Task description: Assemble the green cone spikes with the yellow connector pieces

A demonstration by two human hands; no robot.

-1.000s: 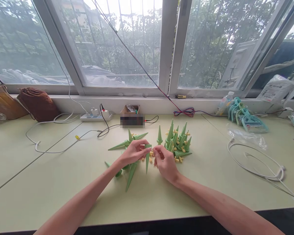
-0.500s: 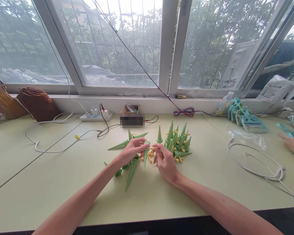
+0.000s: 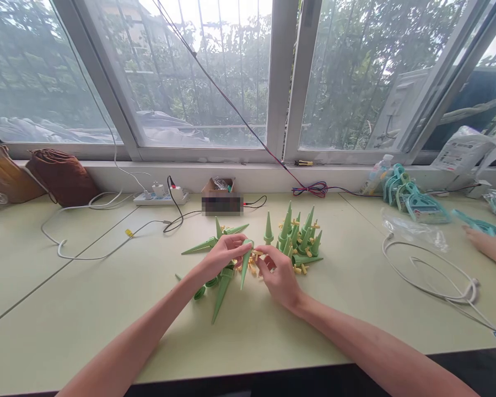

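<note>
Between the thumb and fingers of my left hand (image 3: 228, 253) is a green plastic watering spike (image 3: 244, 271), its tip slanting down. My right hand (image 3: 281, 277) pinches a small yellow valve (image 3: 257, 253) at the wide upper end of that spike. Whether the two parts are joined, I cannot tell. Loose yellow valves (image 3: 252, 269) lie on the table below and between my hands. Several bare green spikes (image 3: 222, 298) lie around my left hand, partly hidden by it. Past my right hand, a cluster of green spikes (image 3: 287, 226) with yellow valves stands mostly point up.
A small cardboard box (image 3: 220, 187) and a white power strip (image 3: 161, 197) stand by the window. Coiled grey cable (image 3: 430, 295) and clear plastic film (image 3: 415, 229) lie to the right. Beyond them another person's hand (image 3: 490, 245) is beside a teal plastic piece (image 3: 479, 221). A brown pouch (image 3: 64, 176) sits far left.
My hands stay almost in place; the right fingers have shifted slightly around the yellow valve. At the far right, the other person's hand and the teal piece have moved inward to the left.
</note>
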